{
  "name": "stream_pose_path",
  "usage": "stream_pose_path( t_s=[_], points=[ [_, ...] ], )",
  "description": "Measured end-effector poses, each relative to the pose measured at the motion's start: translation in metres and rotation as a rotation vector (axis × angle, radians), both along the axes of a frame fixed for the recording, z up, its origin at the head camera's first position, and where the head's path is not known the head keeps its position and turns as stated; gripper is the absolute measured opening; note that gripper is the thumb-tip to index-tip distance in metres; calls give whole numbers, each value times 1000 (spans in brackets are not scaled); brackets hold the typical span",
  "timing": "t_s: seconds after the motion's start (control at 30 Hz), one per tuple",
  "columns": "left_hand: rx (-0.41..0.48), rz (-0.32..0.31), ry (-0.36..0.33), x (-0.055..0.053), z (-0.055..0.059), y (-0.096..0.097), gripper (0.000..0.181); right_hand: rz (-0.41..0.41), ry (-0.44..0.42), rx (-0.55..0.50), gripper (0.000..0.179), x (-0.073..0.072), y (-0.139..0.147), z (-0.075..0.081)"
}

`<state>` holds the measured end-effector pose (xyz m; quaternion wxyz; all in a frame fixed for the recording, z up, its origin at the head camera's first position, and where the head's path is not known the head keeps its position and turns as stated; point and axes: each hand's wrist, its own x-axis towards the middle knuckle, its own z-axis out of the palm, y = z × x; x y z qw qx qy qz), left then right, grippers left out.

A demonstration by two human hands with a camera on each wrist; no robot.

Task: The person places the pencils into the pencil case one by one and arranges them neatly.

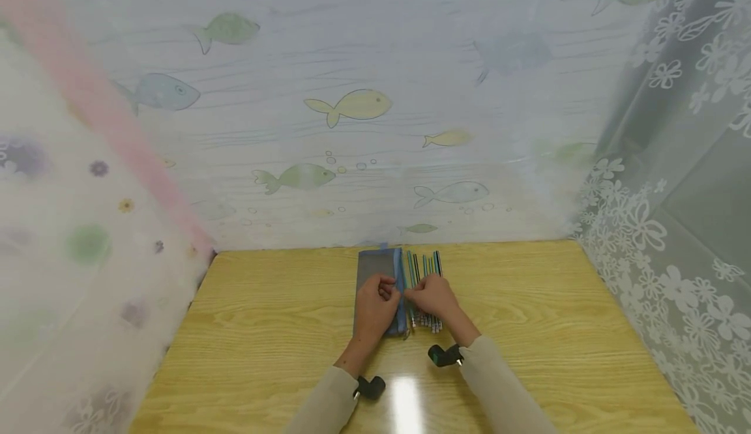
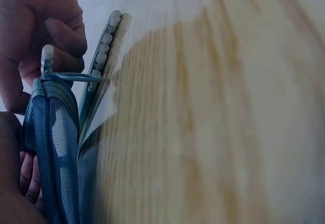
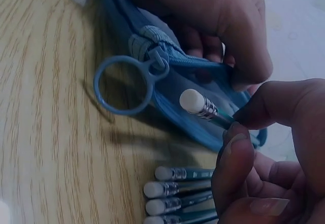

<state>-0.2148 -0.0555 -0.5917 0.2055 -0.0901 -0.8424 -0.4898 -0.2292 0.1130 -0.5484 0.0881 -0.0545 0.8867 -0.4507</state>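
Note:
A blue zippered mesh pencil pouch [image 1: 375, 263] lies on the table, its mouth parted in the right wrist view. My left hand [image 1: 375, 307] grips the pouch by its zippered edge, fingers curled at the opening. Between thumb and forefinger my right hand [image 1: 435, 296] pinches a pencil [image 3: 209, 110], its white eraser end towards the camera and its shaft over the pouch's opening. A round zipper pull [image 3: 97, 84] hangs off the pouch's near end. Beside the pouch, under my right hand, lie several pencils [image 3: 185, 189] in a row, eraser ends towards me.
The wood-grain table [image 1: 281, 330] runs back to a wall sheet [image 1: 375, 160] printed with fish. Flowered sheets [image 1: 663, 251] flank it on both sides. Each wrist carries a small black camera [image 1: 444, 356].

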Motion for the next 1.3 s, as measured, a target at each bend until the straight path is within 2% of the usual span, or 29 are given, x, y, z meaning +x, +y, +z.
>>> stream_pose_path(
  t_s=[0.27, 0.57, 0.9, 1.3],
  points=[
    [39, -19, 3, -2, 1, -1, 14, 20, -67, -45, 44, -7, -5, -3],
    [81, -35, -67, -3, 1, -1, 13, 12, -108, -130, 39, -10, -9, -5],
    [102, -29, -30, -2, 1, -1, 15, 14, -123, -144, 39, -8, -12, -3],
    [101, -43, -22, -1, 4, -4, 13, -2, -115, -144, 28, -7, -12, 0]
  ],
)
